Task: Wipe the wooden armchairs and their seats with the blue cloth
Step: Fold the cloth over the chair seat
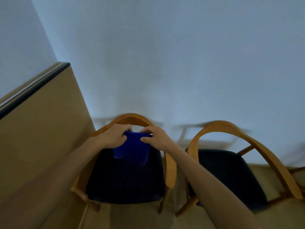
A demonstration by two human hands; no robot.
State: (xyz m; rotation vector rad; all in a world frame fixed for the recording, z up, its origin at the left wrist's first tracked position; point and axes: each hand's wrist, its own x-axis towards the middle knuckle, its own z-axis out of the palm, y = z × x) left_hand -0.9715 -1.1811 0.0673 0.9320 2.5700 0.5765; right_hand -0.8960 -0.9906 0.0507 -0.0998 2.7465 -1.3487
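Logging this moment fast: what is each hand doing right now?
Left hand: grips the blue cloth.
Right hand: grips the same cloth's other side.

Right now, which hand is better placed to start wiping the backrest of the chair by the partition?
Marginal call: left. Both hands grip the blue cloth above the near chair's seat, but the left hand sits closest to the curved backrest; the right hand is slightly lower.
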